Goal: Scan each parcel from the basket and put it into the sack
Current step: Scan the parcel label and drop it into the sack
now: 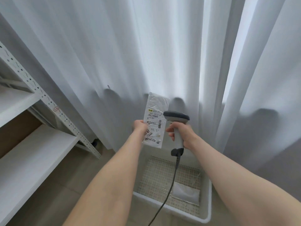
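My left hand [140,128] holds up a flat white plastic parcel [155,115] by its left edge, label and barcode facing me. My right hand [182,133] grips the handle of a grey barcode scanner [176,119], whose dark head sits just right of the parcel's label. The scanner's cable [171,185] hangs down over a white perforated basket [206,214] on the floor. One white parcel [186,191] lies in the basket's near right corner. No sack is in view.
A white metal shelving rack [40,144] stands at the left, with a brown cardboard box [14,132] on one shelf. White curtains [146,54] hang straight ahead, close behind the basket. The floor [73,176] is beige tile.
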Motion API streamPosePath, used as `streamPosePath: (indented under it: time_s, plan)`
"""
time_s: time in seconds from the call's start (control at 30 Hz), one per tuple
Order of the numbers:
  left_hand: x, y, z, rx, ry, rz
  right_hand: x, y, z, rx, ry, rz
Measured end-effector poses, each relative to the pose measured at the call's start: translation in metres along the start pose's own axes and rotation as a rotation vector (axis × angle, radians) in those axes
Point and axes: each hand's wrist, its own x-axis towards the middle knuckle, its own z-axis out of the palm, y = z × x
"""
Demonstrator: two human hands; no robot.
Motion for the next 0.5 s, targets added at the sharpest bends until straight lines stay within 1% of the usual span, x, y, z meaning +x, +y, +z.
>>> streamPosePath:
  time_s: [0.2, 0.5]
  plan:
    - [-0.001, 0.007, -0.011, -0.010, 0.051, -0.010, -0.017, -0.011, 0.015, -0.108, -0.019, -0.012]
    - [0.006, 0.002, -0.015, 0.000, 0.055, -0.008, -0.026, -0.013, 0.023, -0.156, 0.013, -0.017]
